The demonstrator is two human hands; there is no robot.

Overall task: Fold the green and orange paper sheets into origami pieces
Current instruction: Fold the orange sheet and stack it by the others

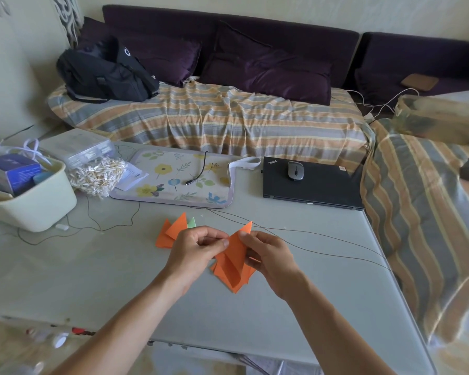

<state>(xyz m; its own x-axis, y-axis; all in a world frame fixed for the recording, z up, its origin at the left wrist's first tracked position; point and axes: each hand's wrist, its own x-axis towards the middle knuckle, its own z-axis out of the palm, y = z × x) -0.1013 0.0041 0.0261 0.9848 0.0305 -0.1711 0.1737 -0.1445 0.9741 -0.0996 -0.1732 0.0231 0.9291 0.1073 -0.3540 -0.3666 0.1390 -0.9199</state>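
Right over the middle of the table (255,307), both hands are working on a folded orange origami piece (232,262). It's held just above the tabletop, pointy end up, with several layered flaps hanging down toward the person. The left hand (198,253) has its fingers curled in, thumb and fingertip pinching the paper's upper left edge. The right hand (268,255) pinches the top of the same piece from the other side, the rest of its fingers wrapped behind the paper.

Just behind the left hand sits a small pile of finished orange pieces (171,234) lying on the table, with a bit of a green piece (191,222) peeking out from behind them. Can't tell how many are in the pile.

A thin dark wire (322,244) runs across the table past the right hand. Further back there's a flowery mat (179,180) with a short black cable (198,171) on it, a bag of cotton swabs (98,175) to its left, and a cream bin (35,196) with boxes in it at the left edge. On the right is a closed black laptop (312,185) with a grey mouse (295,170) sitting on top. Behind the table is a sofa with a striped cover (214,117), purple cushions (266,69) and a black backpack (103,71).
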